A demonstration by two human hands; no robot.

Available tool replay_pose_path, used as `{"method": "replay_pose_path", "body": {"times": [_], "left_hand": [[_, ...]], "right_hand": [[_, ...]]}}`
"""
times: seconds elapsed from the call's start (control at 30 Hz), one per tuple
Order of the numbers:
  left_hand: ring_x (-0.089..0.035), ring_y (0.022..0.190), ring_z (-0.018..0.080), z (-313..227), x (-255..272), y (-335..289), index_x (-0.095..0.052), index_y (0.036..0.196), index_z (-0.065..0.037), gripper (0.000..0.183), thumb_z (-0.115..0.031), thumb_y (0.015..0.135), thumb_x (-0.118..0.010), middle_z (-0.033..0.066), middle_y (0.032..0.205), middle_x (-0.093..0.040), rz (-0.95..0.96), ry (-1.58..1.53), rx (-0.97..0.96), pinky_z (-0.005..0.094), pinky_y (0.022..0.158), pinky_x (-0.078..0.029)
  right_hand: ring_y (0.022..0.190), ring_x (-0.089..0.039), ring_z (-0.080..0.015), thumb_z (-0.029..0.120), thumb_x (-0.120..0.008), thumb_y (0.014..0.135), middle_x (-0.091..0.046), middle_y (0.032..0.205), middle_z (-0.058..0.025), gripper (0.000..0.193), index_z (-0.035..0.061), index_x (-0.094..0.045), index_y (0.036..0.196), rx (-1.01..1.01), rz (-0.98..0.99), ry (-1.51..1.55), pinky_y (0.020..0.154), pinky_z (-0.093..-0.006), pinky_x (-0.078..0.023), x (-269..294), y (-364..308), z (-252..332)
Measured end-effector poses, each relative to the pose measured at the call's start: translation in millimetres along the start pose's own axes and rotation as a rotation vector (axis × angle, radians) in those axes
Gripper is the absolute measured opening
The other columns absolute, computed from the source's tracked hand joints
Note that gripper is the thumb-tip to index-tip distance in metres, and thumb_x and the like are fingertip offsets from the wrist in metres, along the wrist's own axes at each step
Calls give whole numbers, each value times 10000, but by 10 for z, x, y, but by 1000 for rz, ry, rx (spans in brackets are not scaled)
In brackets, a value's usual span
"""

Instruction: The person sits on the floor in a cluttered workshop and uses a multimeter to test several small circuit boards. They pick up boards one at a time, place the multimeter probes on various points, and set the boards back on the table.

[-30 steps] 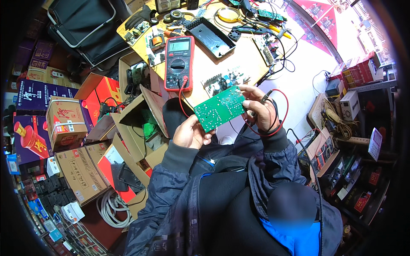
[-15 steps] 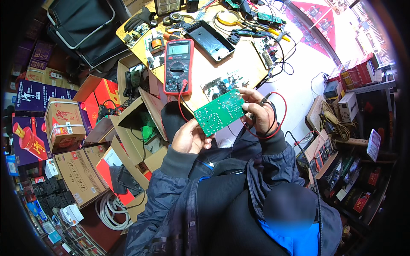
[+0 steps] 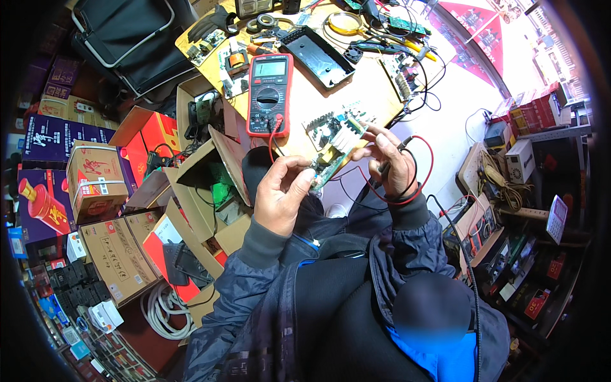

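A green circuit board [image 3: 333,167] is held tilted, nearly edge-on, between my hands, with its component side showing. My left hand [image 3: 282,194] pinches its near left corner between thumb and fingers. At its right end the fingers of my right hand [image 3: 393,167] grip the edge. That hand also carries the multimeter's test probes, whose red lead [image 3: 430,164] and black lead loop round the wrist. Just beyond the board, the red multimeter [image 3: 268,95] lies on the table with its leads plugged in. Parts of the probes are hidden by my fingers.
On the wooden table [image 3: 305,143] lie a black open casing [image 3: 318,56], a coil part [image 3: 237,60], loose boards and tangled cables. Open cardboard boxes [image 3: 191,172] crowd the left side. A shelf with electronics and a calculator [image 3: 557,219] stands at the right.
The circuit board has been turned from its solder side to show its components, now tilted nearly edge-on. My left hand has rolled upward with it; the right fingers have shifted along the edge.
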State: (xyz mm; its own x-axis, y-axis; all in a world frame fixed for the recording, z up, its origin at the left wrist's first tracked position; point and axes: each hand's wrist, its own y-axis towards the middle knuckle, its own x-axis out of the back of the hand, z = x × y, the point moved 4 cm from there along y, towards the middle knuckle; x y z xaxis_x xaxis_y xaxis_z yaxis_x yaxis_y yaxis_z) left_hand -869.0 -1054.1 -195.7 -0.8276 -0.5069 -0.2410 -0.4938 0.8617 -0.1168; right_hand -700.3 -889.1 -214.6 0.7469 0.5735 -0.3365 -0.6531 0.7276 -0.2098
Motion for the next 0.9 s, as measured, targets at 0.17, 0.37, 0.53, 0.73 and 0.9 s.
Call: {"method": "replay_pose_path", "body": {"times": [0.17,0.37,0.53,0.73,0.9], "left_hand": [[-598,874,185,-215,-28,22,-638,1149,-11,293,-54,881,-750,88,1064,-621,-40,566,-385,302,790,-501],[-572,1017,270,-236,-23,33,-613,1227,-36,457,-58,809,-798,123,1149,-625,-127,711,-498,369,880,-479],[-580,1028,258,-175,14,39,-612,1238,-36,478,-57,804,-810,122,1178,-615,-161,653,-482,362,888,-485],[-590,1087,178,-41,67,82,-586,1273,-13,456,-43,861,-779,94,1217,-597,-121,342,-340,308,960,-486],[-594,1133,166,36,106,70,-560,1335,19,363,-118,1009,-642,93,1228,-631,-97,-4,-199,320,1028,-469]], "right_hand": [[720,-672,-121,291,-572,1003,-701,1051,-226,559,-64,-475,1424,-58,121,206,455,-191,-340,-81,-19,-21],[469,-452,-76,229,-587,973,-706,838,-192,518,-35,-497,1409,-139,60,139,447,-199,-310,-53,-29,-56],[473,-450,-78,201,-583,961,-707,863,-190,476,-41,-536,1367,-115,33,138,449,-208,-326,-61,-7,-104],[528,-525,-96,170,-573,952,-719,990,-176,446,-64,-551,1331,-128,-3,141,446,-208,-356,-32,-4,-144],[750,-660,-114,133,-531,958,-712,1025,-140,384,-63,-570,1286,-77,-22,210,443,-191,-385,-8,32,-160]]}}
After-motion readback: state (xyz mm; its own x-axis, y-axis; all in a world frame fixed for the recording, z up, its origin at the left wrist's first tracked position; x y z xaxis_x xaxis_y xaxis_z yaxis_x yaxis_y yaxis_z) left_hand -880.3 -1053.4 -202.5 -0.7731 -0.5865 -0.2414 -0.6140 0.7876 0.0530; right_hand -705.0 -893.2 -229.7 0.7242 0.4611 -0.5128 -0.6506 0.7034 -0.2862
